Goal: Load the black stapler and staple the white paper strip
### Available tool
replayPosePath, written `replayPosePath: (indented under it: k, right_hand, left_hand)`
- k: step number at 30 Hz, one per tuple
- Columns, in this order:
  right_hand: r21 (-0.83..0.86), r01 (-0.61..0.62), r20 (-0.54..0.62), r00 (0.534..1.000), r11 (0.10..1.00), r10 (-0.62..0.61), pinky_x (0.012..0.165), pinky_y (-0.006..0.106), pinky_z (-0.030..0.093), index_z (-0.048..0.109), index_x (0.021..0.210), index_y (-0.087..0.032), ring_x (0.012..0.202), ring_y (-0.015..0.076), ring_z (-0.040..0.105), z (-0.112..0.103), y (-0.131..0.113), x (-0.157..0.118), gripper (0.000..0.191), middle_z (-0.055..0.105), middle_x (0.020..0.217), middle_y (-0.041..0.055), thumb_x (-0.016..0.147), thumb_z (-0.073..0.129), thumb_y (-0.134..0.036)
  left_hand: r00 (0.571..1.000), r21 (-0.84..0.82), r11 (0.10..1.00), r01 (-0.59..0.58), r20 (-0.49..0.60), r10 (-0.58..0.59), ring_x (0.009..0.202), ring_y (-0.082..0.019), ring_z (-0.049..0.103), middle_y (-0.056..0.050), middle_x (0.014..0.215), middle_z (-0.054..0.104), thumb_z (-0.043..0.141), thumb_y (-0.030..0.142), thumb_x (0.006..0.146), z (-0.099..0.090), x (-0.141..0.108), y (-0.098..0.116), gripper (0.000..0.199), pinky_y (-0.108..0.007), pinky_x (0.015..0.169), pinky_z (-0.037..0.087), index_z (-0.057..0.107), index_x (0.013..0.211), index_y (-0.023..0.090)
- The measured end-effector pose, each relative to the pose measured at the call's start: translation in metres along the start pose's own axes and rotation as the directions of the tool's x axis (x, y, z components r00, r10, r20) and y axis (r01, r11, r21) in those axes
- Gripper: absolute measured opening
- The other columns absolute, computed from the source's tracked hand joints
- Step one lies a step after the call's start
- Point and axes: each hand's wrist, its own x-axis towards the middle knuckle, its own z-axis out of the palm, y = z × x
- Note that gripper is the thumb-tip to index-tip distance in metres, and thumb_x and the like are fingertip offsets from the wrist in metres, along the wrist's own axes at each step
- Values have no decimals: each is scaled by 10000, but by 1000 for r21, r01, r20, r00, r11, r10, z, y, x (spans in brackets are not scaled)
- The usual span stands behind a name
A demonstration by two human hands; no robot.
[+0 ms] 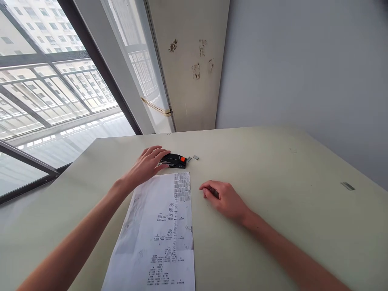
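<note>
My left hand [150,162] is closed around the rear part of a black stapler [175,161], its thumb along the near side and its fingers over the top. An orange-red patch marks the stapler's right end. Beside that end lie two small grey pieces that look like staple strips [196,157]. Just below the stapler a long printed sheet of paper [157,234] lies flat, its lower end cut off by the frame. To the right of the paper, my right hand [226,198] rests on the table with fingers curled in, a dark hollow between them and no object visible.
The pale table [273,161] reaches back to a door panel [194,81] with worn marks and a grey wall [287,68]. A small grey strip [347,186] is near its right edge. Windows [54,68] stand along the left.
</note>
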Motion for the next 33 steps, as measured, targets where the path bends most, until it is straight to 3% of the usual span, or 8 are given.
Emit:
replayPosePath:
  k: [4,8,13,17,20,24,28,33]
  right_hand:
    - [16,-11,5,1000,1000,11,651,307,476,733,1030,-242,710,167,644,0,0,0,219,742,832,6,1020,528,-316]
    - [56,-28,14,1000,998,27,642,308,467,734,1019,-235,703,165,632,-1,-2,0,219,734,822,10,1013,537,-330]
    - [298,-119,-92,984,947,152,610,301,468,733,1025,-235,672,157,611,-7,2,4,243,706,841,21,998,575,-418]
    - [498,-90,-337,896,862,288,615,300,472,727,1012,-233,741,173,602,-21,13,11,289,686,876,37,948,652,-504]
    - [554,-72,-388,859,830,334,645,311,503,721,992,-235,773,180,607,-34,18,13,347,680,913,44,923,668,-572]
    - [565,-89,-356,871,820,339,747,336,528,737,943,-235,846,199,630,-50,17,12,394,696,937,55,897,693,-624]
    - [522,-131,-264,915,843,306,775,341,525,742,953,-231,824,191,626,-57,16,11,390,707,899,47,865,733,-611]
    - [429,-119,-262,933,896,249,682,319,521,682,1038,-221,755,173,628,-55,23,12,433,698,899,43,914,660,-636]
  left_hand:
    - [986,-26,994,108,129,-104,1064,-294,682,-96,1177,746,515,522,1057,-2,14,-14,382,-484,1002,510,652,1271,236]
    - [984,-6,988,154,87,-153,916,-268,697,-86,1130,760,517,483,1054,-8,13,-5,337,-457,913,516,626,1253,233]
    - [985,-73,988,136,-100,-142,866,-226,703,-65,1156,750,517,480,1067,-29,7,39,324,-370,792,518,594,1276,244]
    - [989,-189,981,47,-130,-73,841,-200,706,-39,1085,750,591,454,1040,-36,11,95,285,-327,730,509,590,1230,241]
    - [997,-257,966,15,-74,-35,773,-186,691,-18,1026,746,615,397,1028,-25,14,135,222,-313,676,485,574,1181,240]
    - [1000,-306,952,-9,-5,8,659,-162,637,-4,983,730,627,376,1017,-2,16,168,188,-309,631,451,554,1125,241]
    - [999,-344,938,31,24,-24,618,-155,604,-4,987,730,643,361,996,16,15,180,177,-315,604,431,551,1088,241]
    - [998,-418,906,64,22,-60,645,-171,627,-20,995,741,651,405,1000,33,15,179,201,-329,589,447,580,1103,248]
